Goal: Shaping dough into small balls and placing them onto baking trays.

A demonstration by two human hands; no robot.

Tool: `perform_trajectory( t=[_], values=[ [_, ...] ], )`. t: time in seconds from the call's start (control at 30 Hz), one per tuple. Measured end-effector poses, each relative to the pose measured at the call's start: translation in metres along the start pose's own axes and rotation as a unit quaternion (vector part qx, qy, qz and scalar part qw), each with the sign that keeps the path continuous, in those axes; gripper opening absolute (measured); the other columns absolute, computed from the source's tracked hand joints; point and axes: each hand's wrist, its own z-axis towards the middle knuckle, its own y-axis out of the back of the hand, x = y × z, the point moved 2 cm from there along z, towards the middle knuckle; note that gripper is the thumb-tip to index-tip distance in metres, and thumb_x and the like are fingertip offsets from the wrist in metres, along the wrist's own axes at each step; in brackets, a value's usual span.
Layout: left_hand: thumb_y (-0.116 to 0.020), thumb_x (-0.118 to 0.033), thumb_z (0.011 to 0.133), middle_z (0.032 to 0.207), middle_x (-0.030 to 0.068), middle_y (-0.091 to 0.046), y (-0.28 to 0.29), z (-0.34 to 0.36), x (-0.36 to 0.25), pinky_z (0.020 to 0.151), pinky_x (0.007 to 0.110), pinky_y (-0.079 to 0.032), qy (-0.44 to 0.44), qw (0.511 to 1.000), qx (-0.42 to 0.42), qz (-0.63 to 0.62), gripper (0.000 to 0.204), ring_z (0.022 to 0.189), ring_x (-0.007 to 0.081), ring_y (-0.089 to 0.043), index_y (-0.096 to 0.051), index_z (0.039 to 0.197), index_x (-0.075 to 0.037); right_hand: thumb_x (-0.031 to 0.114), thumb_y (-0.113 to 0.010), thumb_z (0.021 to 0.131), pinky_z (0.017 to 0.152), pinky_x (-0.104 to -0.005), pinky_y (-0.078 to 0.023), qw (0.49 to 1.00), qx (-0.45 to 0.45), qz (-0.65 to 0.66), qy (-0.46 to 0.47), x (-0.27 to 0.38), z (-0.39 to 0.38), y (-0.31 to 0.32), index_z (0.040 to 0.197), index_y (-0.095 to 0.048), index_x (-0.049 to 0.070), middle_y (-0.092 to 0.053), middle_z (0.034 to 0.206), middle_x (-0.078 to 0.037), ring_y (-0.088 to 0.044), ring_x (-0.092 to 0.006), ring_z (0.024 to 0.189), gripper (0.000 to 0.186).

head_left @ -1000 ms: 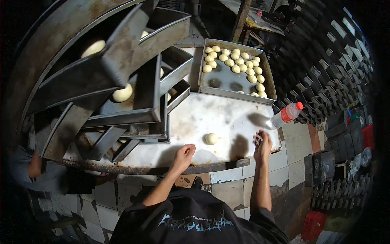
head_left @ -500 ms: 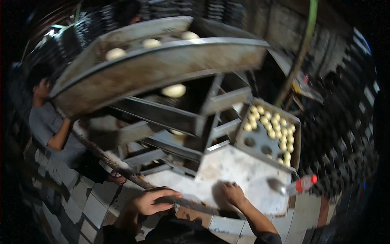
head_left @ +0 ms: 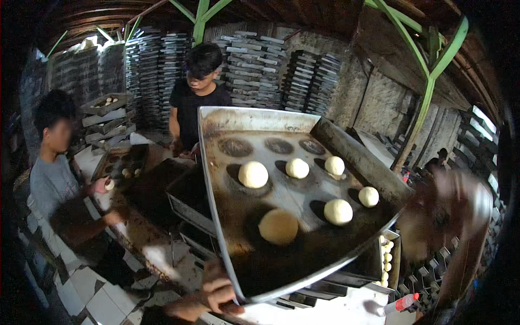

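A large worn metal tray [head_left: 287, 254] fills the middle, with several pale dough balls [head_left: 252, 174] spaced on its dark, round-marked bottom. My left hand [head_left: 219, 290] has its fingers wrapped round the tray's near left corner. My right hand [head_left: 444, 211] is raised at the right, beside the tray's right corner, too smeared by motion to show its fingers or whether they hold anything. Under the tray lie other metal trays [head_left: 192, 211], stacked at angles, and part of another tray of dough balls [head_left: 388, 265] shows at the lower right.
A person in grey [head_left: 51, 181] at the left holds a small pale piece over a tray. A person in black [head_left: 197, 103] stands behind my tray. A red-capped bottle [head_left: 401, 303] stands on the white counter [head_left: 352, 309]. Tray stacks [head_left: 249, 70] and green posts [head_left: 417, 124] are beyond.
The view has swung up toward the stacked trays and people. My left hand has come up from the counter's edge onto the tray's corner; my right hand has risen from the counter top.
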Motion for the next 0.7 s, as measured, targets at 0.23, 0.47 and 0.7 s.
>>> perform_trajectory(
  t=[0.23, 0.47, 0.7],
  values=[
    [-0.051, -0.037, 0.083, 0.076, 0.0075, -0.060, -0.021, -0.035, -0.001, 0.072, 0.037, -0.045, -0.032, 0.994, -0.107, -0.011, 0.035, 0.071, 0.0213, -0.055, -0.060, 0.073, -0.005, 0.027, -0.053, 0.078, 0.080, -0.0327, -0.048, 0.987, -0.062, -0.036, -0.142, -0.128, 0.240, 0.082, 0.114, -0.051, 0.004, -0.055, 0.107, -0.013, -0.053, -0.0241, 0.096, 0.042],
    [-0.046, -0.037, 0.085, 0.080, 0.0101, -0.061, 0.004, -0.131, -0.008, 0.074, 0.038, -0.046, -0.009, 0.976, -0.220, -0.003, 0.037, 0.071, 0.0226, -0.056, -0.060, 0.077, -0.003, 0.045, -0.047, 0.083, 0.085, -0.0425, -0.044, 0.969, -0.003, 0.105, -0.222, -0.142, 0.259, 0.023, 0.114, -0.050, 0.004, -0.048, 0.118, -0.018, -0.047, -0.0260, 0.108, 0.052],
    [-0.041, -0.036, 0.088, 0.083, 0.0126, -0.061, 0.005, -0.165, -0.003, 0.076, 0.039, -0.047, 0.020, 0.970, -0.224, -0.097, 0.041, 0.071, 0.0240, -0.058, -0.059, 0.081, 0.000, 0.026, -0.056, 0.082, 0.086, -0.0381, -0.041, 0.858, -0.497, 0.122, 0.038, -0.143, -0.022, 0.070, 0.119, -0.045, 0.001, -0.051, 0.110, -0.009, -0.049, -0.0268, 0.100, 0.045]
  ],
)
